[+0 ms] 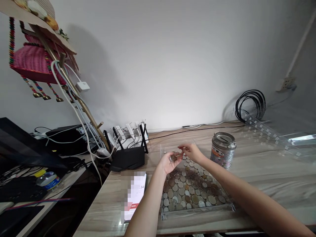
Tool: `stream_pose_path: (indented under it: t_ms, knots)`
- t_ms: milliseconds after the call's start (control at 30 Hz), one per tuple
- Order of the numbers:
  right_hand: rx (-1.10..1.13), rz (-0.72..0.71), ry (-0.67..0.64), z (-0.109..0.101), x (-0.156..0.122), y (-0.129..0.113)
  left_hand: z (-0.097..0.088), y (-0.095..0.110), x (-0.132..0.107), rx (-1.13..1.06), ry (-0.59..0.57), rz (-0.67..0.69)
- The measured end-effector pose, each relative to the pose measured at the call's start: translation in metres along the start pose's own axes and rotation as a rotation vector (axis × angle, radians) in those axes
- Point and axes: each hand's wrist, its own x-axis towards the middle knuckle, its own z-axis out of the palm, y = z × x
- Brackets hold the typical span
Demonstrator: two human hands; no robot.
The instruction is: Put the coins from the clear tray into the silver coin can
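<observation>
A clear shallow tray [197, 210] lies on the wooden table [259, 184], filled with several loose coins [191, 191]. My left hand [168, 163] hovers over the tray's far end, palm up and cupped round a few coins. My right hand [191, 151] is just beside it, fingers pinched on a coin [181, 149] above the left palm. A metal coin can [223, 149] with a slotted lid stands to the right of the tray.
A phone [134, 194] lies left of the tray. A black router [128, 154] with antennas and tangled white cables sits at the table's back left. Coiled black cable [250, 105] and clear plastic trays [283, 140] lie at the back right. A dark desk with a bottle [48, 179] is on the left.
</observation>
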Motion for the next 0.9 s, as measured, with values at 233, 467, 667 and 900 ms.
stream_pose_path:
  t_ms: [233,467,667,900]
  knots:
    - [-0.569,0.132,-0.22,0.003,-0.006,0.04,-0.004,0.007,-0.001,-0.084,0.037,0.014]
    - [-0.494,0.13,-0.253,0.007,0.005,0.053,0.0,0.006,-0.003,-0.042,0.021,0.008]
    - [-0.372,0.054,-0.277,0.01,0.011,0.049,0.0,0.005,-0.002,-0.005,0.016,0.034]
    - [-0.359,0.048,-0.242,0.014,0.011,0.051,-0.002,0.004,0.0,-0.01,0.035,0.045]
